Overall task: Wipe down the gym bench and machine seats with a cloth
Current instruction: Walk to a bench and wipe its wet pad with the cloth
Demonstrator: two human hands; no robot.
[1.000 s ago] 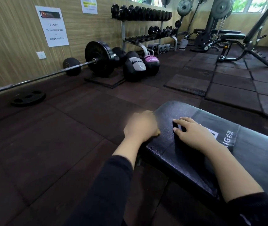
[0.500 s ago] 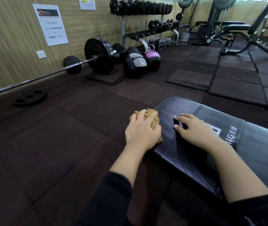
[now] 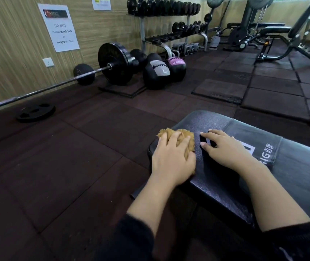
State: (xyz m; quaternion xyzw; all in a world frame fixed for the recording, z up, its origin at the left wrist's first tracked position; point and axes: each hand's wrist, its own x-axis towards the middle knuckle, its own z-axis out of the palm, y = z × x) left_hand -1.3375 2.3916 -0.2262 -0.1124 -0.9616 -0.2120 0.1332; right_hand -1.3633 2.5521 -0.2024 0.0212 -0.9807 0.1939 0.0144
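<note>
Down at the bench's point(image 3: 216, 178) near-left edge, a crumpled tan cloth point(image 3: 180, 137) lies under the left hand point(image 3: 171, 159), whose spread fingers press it onto the black pad, while the right hand point(image 3: 225, 149) rests flat just beside it, fingers relaxed, holding nothing.

The left hand point(image 3: 171, 159) presses a crumpled tan cloth point(image 3: 183, 137) on the near-left edge of the black padded bench point(image 3: 216, 185), while the right hand point(image 3: 225, 149) rests flat just beside it, fingers spread.
</note>
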